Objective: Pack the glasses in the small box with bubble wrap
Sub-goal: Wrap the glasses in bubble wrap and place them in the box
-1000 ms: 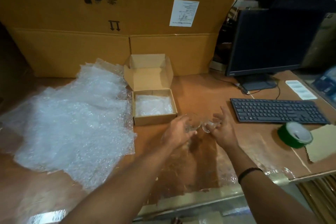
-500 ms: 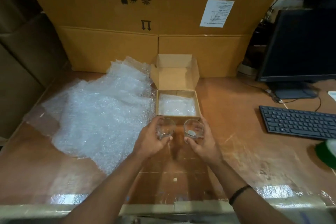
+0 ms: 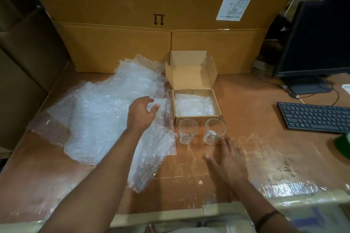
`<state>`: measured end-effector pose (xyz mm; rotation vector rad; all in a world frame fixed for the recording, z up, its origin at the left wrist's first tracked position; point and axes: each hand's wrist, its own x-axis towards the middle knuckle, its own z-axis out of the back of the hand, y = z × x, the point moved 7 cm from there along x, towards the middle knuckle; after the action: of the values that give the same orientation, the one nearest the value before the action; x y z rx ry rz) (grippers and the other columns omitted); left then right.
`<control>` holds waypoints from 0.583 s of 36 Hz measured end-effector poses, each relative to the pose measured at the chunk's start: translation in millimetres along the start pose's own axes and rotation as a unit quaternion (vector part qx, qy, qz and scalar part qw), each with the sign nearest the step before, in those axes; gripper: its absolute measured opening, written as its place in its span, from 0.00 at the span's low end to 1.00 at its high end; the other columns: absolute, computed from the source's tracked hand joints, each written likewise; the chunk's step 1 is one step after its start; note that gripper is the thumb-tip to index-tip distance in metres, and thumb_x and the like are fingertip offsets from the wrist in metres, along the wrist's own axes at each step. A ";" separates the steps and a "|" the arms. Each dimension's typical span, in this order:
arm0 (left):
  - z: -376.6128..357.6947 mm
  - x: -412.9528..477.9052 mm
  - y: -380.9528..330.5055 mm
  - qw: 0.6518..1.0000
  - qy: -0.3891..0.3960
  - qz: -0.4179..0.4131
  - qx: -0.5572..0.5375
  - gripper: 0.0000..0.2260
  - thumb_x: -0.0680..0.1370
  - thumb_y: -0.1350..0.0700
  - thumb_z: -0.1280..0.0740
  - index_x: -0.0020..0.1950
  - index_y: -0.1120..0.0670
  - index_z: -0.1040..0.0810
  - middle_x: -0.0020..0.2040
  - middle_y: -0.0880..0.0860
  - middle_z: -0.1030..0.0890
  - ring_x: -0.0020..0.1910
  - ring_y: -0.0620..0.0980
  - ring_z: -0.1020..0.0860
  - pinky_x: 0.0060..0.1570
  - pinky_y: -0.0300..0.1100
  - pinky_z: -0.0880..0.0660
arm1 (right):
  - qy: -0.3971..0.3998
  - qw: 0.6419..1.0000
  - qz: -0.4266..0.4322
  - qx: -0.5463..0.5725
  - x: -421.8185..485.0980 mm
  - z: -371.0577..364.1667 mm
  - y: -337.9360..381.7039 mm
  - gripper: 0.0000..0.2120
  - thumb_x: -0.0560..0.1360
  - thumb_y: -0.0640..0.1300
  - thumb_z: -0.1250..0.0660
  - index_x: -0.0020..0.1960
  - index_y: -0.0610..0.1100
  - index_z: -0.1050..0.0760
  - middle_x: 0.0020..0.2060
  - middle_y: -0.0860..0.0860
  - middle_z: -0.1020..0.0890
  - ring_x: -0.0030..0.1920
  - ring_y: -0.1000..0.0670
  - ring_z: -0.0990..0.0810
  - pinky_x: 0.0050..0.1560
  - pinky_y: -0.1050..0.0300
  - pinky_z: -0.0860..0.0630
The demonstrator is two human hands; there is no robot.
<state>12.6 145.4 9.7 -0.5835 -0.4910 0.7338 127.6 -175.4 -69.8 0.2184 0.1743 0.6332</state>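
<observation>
Two clear drinking glasses stand upright on the table, side by side and apart, just in front of the near wall of the small box: the left glass [image 3: 187,131] and the right glass [image 3: 215,131], the latter with a small white patch showing inside it. One small cardboard box [image 3: 197,119] sits open, its lid [image 3: 191,71] raised at the back and one piece of bubble wrap lining [image 3: 193,104] lying in its bottom. A heap of loose bubble wrap sheets [image 3: 98,117], whose number cannot be told, spreads to the left of the box.

The left hand [image 3: 141,112] is over the heap, fingers spread and curled, empty; whether it touches the top sheet cannot be told. The right hand [image 3: 228,159], blurred, is spread flat with fingers released, low over the table just in front of the right glass and apart from it, holding nothing. A dark band [image 3: 267,218] circles that wrist.

The brown table [image 3: 265,147] is scuffed and glossy. On its right stand one black keyboard [image 3: 314,117] and one dark monitor [image 3: 318,39]. Large cardboard cartons [image 3: 144,30], one with a white label [image 3: 234,4], form the back wall.
</observation>
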 end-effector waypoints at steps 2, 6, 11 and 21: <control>2.2 26.5 6.3 0.999 -0.001 -0.008 0.054 0.17 0.77 0.47 0.31 0.58 0.58 0.18 0.61 0.57 0.19 0.62 0.57 0.24 0.64 0.49 0.31 | 0.003 0.999 -0.009 -0.036 -2.1 -0.5 2.2 0.57 0.63 0.80 0.73 0.80 0.44 0.50 0.79 0.46 0.46 0.79 0.47 0.50 0.78 0.48 0.56; -1.2 67.2 12.2 0.989 0.011 -0.008 0.145 0.17 0.78 0.47 0.32 0.61 0.55 0.19 0.62 0.54 0.20 0.61 0.57 0.24 0.61 0.49 0.31 | -0.005 0.998 -0.022 -0.050 -0.6 0.1 1.7 0.54 0.67 0.79 0.68 0.79 0.44 0.45 0.78 0.46 0.42 0.78 0.47 0.46 0.77 0.48 0.53; -22.7 88.1 31.1 0.968 0.105 0.066 0.217 0.17 0.79 0.46 0.37 0.66 0.49 0.23 0.61 0.55 0.20 0.61 0.57 0.25 0.59 0.50 0.33 | -0.023 0.998 -0.016 -0.055 -2.7 2.6 5.4 0.46 0.72 0.75 0.58 0.76 0.44 0.38 0.75 0.46 0.36 0.75 0.46 0.39 0.76 0.45 0.46; -0.4 106.8 38.1 0.980 0.006 0.100 0.172 0.10 0.78 0.61 0.36 0.51 0.51 0.16 0.49 0.56 0.16 0.51 0.58 0.21 0.53 0.47 0.33 | -0.043 0.997 -0.024 -0.054 -1.0 8.1 8.5 0.42 0.72 0.72 0.52 0.73 0.43 0.33 0.72 0.46 0.32 0.71 0.45 0.34 0.73 0.44 0.40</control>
<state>63.7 246.6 7.2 -0.3142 -0.2870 0.9821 123.8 -170.5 -59.8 0.1366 0.0620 0.5833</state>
